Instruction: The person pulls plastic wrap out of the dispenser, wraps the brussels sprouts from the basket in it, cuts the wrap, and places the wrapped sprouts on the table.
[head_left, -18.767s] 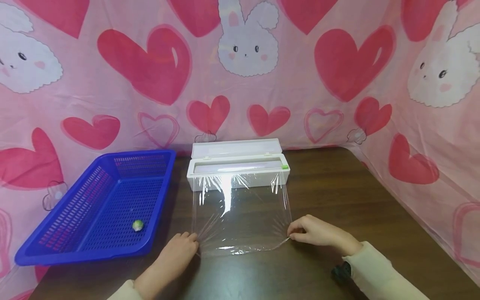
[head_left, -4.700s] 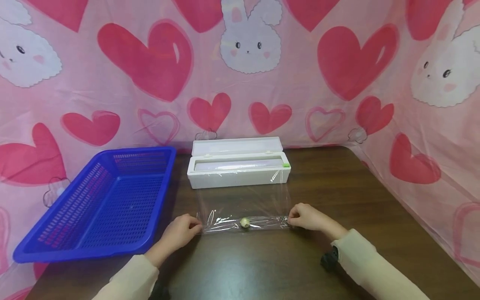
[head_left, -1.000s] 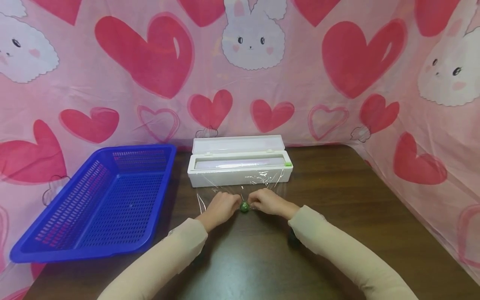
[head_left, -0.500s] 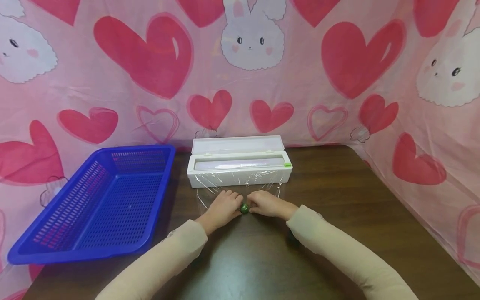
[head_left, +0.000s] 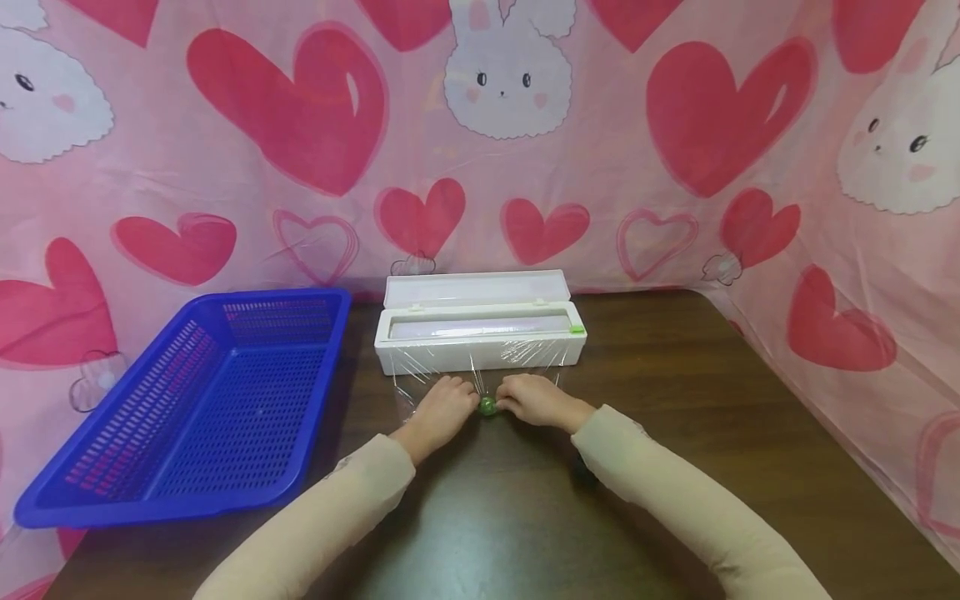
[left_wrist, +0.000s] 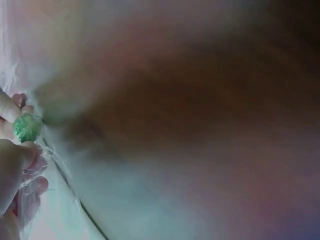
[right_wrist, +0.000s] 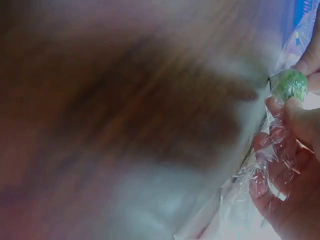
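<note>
A small green Brussels sprout (head_left: 487,407) sits rolled in clear plastic wrap (head_left: 420,379), in front of the white wrap box. My left hand (head_left: 444,407) pinches the film close against the sprout's left side. From the right, my right hand (head_left: 542,402) does the same, its thumb tip at the sprout. The right wrist view shows crumpled film (right_wrist: 272,150) lying over the curled right fingers, beside the shiny, film-covered sprout (right_wrist: 291,84). In the left wrist view the sprout (left_wrist: 27,127) appears between the fingertips of both hands. Film runs from the sprout back to the box.
The white plastic-wrap box (head_left: 480,354) stands at the back with its lid (head_left: 476,288) up and a green slider (head_left: 577,329) at its right end. A blue perforated basket (head_left: 300,450) is on the left of the brown wooden table (head_left: 480,533). Patterned pink cloth hangs behind.
The sprout went from the basket onto the film and is now rolled in it. Both hands moved inward from the film's edges to the sprout, closer to the box. Lately they shifted only slightly.
</note>
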